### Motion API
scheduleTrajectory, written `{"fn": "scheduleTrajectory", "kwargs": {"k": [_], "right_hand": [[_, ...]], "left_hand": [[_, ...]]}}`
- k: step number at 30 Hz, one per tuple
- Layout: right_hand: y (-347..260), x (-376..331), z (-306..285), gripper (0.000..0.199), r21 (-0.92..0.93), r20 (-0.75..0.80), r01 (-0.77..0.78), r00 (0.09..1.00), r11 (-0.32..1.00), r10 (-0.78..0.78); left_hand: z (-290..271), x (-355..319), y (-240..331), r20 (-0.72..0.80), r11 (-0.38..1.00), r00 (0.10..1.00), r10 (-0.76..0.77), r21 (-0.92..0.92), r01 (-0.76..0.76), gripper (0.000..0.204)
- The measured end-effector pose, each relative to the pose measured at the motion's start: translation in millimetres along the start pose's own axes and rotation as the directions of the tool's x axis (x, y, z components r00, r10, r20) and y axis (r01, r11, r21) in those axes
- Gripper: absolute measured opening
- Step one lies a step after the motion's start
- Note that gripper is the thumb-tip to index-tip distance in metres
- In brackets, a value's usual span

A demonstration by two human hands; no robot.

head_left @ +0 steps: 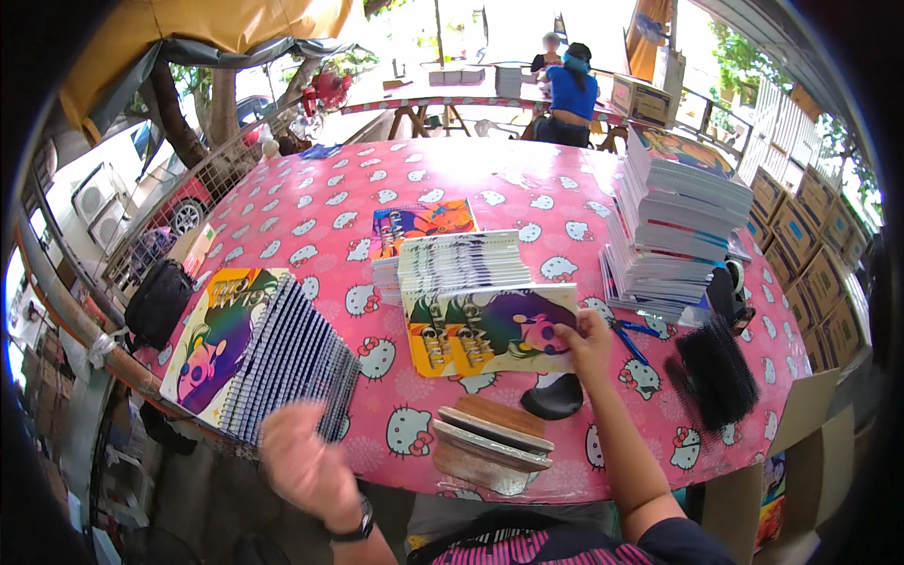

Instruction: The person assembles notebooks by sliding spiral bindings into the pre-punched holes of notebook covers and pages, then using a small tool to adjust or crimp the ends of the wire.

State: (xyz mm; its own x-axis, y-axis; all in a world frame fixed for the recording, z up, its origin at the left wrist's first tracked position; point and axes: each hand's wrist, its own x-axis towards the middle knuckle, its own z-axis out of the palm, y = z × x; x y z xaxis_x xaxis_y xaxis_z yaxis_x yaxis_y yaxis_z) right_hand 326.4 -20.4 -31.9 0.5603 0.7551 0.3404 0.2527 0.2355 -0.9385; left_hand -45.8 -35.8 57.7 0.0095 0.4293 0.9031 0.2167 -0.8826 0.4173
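Observation:
My right hand (591, 347) is closed on the right edge of a colourful notebook (513, 331), thumb on its cover. That notebook lies at the front of a fanned row of notebooks (461, 264) in the middle of the table. My left hand (306, 461), smeared by motion, hovers by the near edge of a row of spiral-bound notebooks (292, 363); its fingers cannot be made out. Below the held notebook are a rounded black object (554, 397) and some wooden blocks (494, 444). A blue-handled tool (633, 341) lies beside my right hand.
A tall stack of notebooks (673, 226) stands at the right, with black spiral coils (716, 377) nearer me. An open cardboard box (819, 461) is at the lower right, a black bag (162, 301) at the left. Two people (572, 89) sit at a far table.

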Motion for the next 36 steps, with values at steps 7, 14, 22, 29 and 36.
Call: {"fn": "scheduleTrajectory", "kwargs": {"k": [7, 14, 22, 29, 36], "right_hand": [[-108.7, -80.7, -18.3, 0.037, 0.344, -0.03, 0.176, 0.984, 0.922, -0.176], [-94.6, -132.9, -31.3, 0.042, -0.124, 0.42, 0.032, 0.907, 0.992, 0.023], [-101.4, -137.3, -31.2, 0.036, -0.218, 0.338, 0.095, 0.941, 0.971, -0.016], [-81.2, -142.8, -22.1, 0.04, -0.065, 0.323, 0.3, 0.909, 0.952, -0.265], [-65.2, -147.1, -13.3, 0.026, -0.01, 0.327, 0.261, 0.913, 0.965, -0.244]], "left_hand": [[98.1, -9.9, -33.2, 0.438, 0.464, 0.695, -0.57, -0.526, 0.713, 0.039], [84.3, -42.3, -44.5, 0.39, 0.446, 0.701, -0.597, -0.564, 0.695, 0.025], [78.9, -49.5, -51.4, 0.428, 0.498, 0.682, -0.593, -0.471, 0.728, 0.017], [73.2, -48.8, -50.4, 0.413, 0.477, 0.71, -0.571, -0.537, 0.696, 0.014], [66.0, -28.9, -35.1, 0.483, 0.643, 0.727, -0.488, -0.365, 0.674, 0.017]]}}
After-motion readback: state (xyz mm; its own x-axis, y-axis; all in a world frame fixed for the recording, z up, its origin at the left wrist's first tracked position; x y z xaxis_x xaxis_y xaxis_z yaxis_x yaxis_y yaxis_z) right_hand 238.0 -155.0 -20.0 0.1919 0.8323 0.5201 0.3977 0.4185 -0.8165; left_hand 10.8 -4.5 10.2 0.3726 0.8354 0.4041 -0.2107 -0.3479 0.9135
